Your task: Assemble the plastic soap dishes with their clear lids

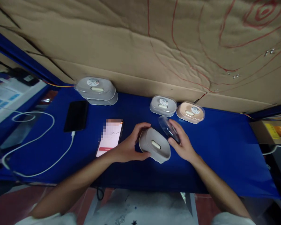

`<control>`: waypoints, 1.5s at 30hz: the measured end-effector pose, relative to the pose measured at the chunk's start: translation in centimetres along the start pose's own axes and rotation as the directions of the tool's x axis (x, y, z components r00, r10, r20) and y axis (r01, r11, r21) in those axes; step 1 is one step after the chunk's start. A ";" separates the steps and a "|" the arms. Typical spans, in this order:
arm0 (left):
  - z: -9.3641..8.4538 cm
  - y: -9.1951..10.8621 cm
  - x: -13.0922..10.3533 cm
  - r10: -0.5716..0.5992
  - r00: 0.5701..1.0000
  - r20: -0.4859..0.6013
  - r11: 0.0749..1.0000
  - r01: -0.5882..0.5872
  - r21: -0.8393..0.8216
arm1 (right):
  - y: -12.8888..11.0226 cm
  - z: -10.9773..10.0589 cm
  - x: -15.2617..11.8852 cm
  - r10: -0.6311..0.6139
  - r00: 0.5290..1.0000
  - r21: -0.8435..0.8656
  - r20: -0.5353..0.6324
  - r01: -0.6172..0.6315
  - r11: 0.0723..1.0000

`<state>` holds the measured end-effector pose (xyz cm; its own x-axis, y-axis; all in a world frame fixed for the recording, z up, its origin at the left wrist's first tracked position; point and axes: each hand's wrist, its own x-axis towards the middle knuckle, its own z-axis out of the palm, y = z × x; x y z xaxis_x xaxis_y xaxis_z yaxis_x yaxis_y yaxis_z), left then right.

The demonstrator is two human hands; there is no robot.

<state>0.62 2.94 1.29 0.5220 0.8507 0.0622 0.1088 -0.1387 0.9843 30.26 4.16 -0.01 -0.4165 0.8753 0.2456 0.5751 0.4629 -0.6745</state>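
My left hand (135, 143) grips the left side of a grey oval container (162, 151), which has a cream capsule-shaped piece in its middle and no cover on it. Just to the right and slightly above, my right hand (181, 140) holds a clear plastic lid (168, 128) tilted on edge between thumb and fingers. Lid and container look slightly apart. Behind them stand a covered grey container (156, 109) and a covered peach container (186, 117), side by side, each with a round sticker on its clear lid.
Stacked grey containers (103, 93) stand at the back left. A black phone (76, 116) with a white cable (66, 153) and a lit phone (110, 142) lie left on the blue table (227, 150). A cardboard box (259, 132) is at the right.
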 end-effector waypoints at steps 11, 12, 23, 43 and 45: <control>0.1 -0.1 -0.2 -0.062 0.998 -0.001 0.986 0.061 -0.158 | -1.7 0.0 -0.6 -0.111 0.986 -0.149 0.124 0.129 0.980; 0.2 -0.2 -0.2 -0.071 0.997 -0.020 0.982 0.066 -0.175 | -2.6 0.1 -0.8 -0.137 0.977 -0.044 0.163 0.146 0.988; -3.1 0.3 -1.4 -0.149 0.952 0.268 0.944 0.055 0.327 | -2.7 -1.0 -3.1 -0.073 0.991 -0.137 0.112 0.088 0.987; -1.5 1.3 -3.8 -0.200 0.933 0.300 0.753 -0.050 0.656 | -6.5 2.9 -7.7 -0.219 0.963 -0.352 0.158 0.262 0.899; -1.3 1.5 -3.5 -0.183 0.936 0.300 0.759 -0.060 0.649 | -6.9 3.7 -7.7 -0.226 0.960 -0.358 0.163 0.271 0.894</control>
<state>-2.14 0.39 2.80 0.7225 0.6699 -0.1712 0.6003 -0.4849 0.6360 26.90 -6.32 0.23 -0.6449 0.7131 0.2748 0.6528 0.7010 -0.2871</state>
